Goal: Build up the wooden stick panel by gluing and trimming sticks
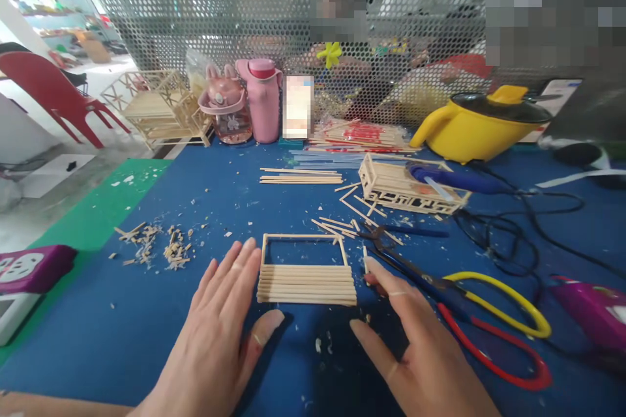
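Note:
A small panel of wooden sticks (307, 285) lies flat on the blue table, with several sticks laid side by side in its near half and a bare rectangular frame at its far half. My left hand (218, 313) is open beside the panel's left edge, fingers stretched out; whether its fingertips touch the panel I cannot tell. My right hand (415, 339) is to the right of the panel, its thumb and index finger spread apart. A short stick piece (366, 260) is at its index fingertip, and the curled fingers behind are partly hidden.
Pliers (391, 254) and scissors with yellow and red handles (493, 306) lie at right. Behind are loose sticks (300, 177), a stick-built model (411, 189), a blue glue gun (454, 177) with cables and a yellow pot (482, 127). Stick scraps (176, 249) lie left.

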Available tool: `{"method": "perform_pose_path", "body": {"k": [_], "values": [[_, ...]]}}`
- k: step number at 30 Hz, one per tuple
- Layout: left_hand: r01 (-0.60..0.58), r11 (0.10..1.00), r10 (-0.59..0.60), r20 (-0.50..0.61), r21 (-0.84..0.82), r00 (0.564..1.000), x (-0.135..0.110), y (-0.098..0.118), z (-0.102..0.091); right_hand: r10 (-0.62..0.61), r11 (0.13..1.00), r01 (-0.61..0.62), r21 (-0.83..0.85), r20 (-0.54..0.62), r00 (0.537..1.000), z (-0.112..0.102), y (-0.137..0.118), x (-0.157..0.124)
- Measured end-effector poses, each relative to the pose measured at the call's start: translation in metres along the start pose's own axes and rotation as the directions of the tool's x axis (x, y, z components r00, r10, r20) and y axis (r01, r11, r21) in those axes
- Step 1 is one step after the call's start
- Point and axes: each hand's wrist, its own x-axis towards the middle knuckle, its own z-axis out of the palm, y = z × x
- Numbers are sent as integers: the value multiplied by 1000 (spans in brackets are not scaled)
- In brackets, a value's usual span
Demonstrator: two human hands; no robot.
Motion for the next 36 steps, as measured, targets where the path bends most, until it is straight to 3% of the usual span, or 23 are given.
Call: {"method": "perform_pose_path", "body": {"k": [2, 4, 7, 11, 36], "values": [[-169, 985, 167, 45, 48, 985, 9, 2, -1, -88, 996, 89, -13, 25, 996, -6, 0, 7], [-242, 966, 235, 82, 93, 969, 16, 8, 3, -132, 990, 135, -34, 84, 988, -8, 0, 14], [-222, 964, 210, 93, 143, 973, 19, 18, 14, -142, 985, 154, -74, 142, 980, -3, 0, 18], [-195, 970, 185, 80, 146, 979, 16, 22, 23, -164, 980, 177, -89, 136, 977, 2, 2, 17], [-178, 981, 179, -1, 77, 984, 16, 21, 24, -158, 986, 162, -38, 95, 983, 7, 8, 18]]}}
